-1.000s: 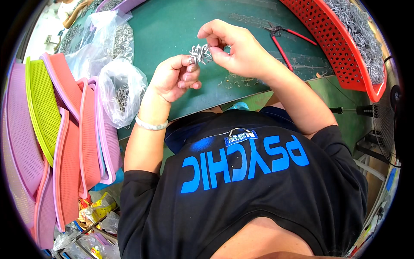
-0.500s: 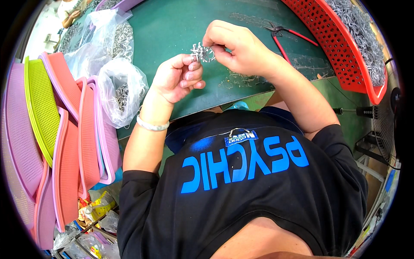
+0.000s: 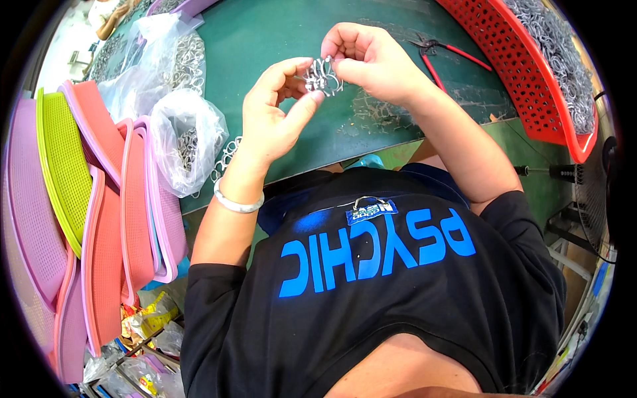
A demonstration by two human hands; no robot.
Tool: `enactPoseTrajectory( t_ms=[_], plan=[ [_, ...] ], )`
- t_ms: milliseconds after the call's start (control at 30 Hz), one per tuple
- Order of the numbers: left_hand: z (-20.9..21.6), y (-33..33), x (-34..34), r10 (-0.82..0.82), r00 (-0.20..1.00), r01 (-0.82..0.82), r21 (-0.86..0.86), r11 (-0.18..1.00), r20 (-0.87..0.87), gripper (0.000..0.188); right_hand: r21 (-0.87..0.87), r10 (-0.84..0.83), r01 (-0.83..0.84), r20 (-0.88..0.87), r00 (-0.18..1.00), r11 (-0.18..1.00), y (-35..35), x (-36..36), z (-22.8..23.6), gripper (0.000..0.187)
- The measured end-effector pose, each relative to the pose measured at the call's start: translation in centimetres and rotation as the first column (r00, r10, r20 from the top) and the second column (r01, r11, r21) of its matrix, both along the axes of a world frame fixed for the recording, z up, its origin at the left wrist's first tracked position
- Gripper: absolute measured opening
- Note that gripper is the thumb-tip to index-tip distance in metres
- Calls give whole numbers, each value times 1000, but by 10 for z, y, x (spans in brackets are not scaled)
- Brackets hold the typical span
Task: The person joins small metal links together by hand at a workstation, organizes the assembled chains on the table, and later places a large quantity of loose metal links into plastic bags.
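Above the table, both hands have hold of a cluster of small silvery-grey metal ring-like pieces (image 3: pixel 323 78). My left hand (image 3: pixel 275 109) grips its left side between the thumb below and the fingers above. At its upper right, my right hand (image 3: pixel 373 63) pinches an edge of it with thumb and forefinger. The right hand's other fingers are curled. Beside my left wrist, a few more metal rings (image 3: pixel 227 159) lie at the table edge. Beyond my right hand rest red-handled cutters (image 3: pixel 432 46), their handles spread.
The table top (image 3: pixel 265 40) is green. On its left stand a clear plastic bag of metal rings (image 3: pixel 189 126) and a larger bag (image 3: pixel 149 60) behind. A red perforated basket (image 3: pixel 511 60) heaped with metal pieces is at right. Stacked coloured baskets (image 3: pixel 63 159) crowd the left.
The cluster has turned and shifted slightly right. My left hand has opened out from a curled grip to a thumb-and-fingers hold. My right hand has moved a little right, uncovering rings beside my left wrist.
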State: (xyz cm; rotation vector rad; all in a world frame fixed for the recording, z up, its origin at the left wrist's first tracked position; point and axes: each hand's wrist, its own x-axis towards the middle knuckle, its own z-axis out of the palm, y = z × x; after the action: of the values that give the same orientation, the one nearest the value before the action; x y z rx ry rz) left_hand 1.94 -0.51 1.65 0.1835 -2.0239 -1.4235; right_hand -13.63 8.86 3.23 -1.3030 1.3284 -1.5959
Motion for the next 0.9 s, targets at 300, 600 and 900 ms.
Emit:
enactPoseTrajectory(
  t_ms=[300, 600, 900],
  plan=[
    [-3, -1, 0, -2, 999, 8, 132, 991, -42, 17, -44, 27, -28, -15, 1000, 999, 4, -1, 2, 9],
    [2, 0, -2, -3, 997, 24, 295, 955, -71, 16, -39, 1, -5, -98, 995, 999, 2, 1, 4, 11],
    [10, 3, -3, -20, 999, 7, 427, 904, 26, 16, -367, -281, 3, -706, 650, 930, 3, -3, 10, 13]
  ],
)
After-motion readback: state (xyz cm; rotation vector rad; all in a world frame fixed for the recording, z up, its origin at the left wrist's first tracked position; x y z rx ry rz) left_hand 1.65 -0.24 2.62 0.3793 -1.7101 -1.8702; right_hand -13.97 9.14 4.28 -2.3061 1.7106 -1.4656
